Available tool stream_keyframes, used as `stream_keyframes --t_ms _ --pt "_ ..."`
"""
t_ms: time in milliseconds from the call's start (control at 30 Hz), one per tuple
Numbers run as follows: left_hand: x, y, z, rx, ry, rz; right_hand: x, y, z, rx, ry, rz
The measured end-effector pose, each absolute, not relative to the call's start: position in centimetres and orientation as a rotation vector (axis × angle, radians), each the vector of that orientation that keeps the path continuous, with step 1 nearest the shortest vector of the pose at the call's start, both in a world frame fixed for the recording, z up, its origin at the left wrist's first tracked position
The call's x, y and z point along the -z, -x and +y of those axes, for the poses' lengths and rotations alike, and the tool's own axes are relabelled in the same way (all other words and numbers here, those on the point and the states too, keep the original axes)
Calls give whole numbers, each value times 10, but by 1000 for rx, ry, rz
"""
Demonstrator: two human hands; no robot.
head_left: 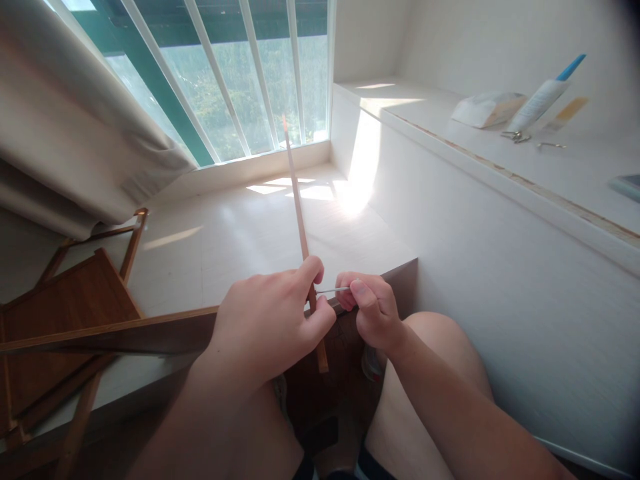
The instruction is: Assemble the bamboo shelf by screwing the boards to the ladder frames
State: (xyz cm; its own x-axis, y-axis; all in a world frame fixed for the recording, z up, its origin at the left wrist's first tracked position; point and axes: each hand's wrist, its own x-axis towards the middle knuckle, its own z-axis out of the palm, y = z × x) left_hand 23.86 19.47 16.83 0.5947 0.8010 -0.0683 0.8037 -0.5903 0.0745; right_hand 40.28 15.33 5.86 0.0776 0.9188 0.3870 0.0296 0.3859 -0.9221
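Observation:
My left hand (273, 320) is closed round a long thin wooden stick (298, 207) that stands almost upright and leans a little left, its top in front of the window. My right hand (373, 310) pinches a thin metal pin (330, 290) that lies level and points left, its tip touching the stick just above my left thumb. Both hands are held over my bare knees, close to the near edge of a pale raised platform (260, 233).
A wooden frame (70, 313) of brown slats leans on the platform at the left. A beige curtain (65, 133) hangs beside the barred window (240, 73). On the white ledge (500, 167) at the right lie a tube with a blue cap (543, 100), a white packet (487, 108) and small metal bits.

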Motion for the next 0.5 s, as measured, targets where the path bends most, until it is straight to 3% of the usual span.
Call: stream_keyframes --t_ms 500 --pt "-172 -239 194 73 -2702 1366 -61 -393 150 -756 1074 -1240"
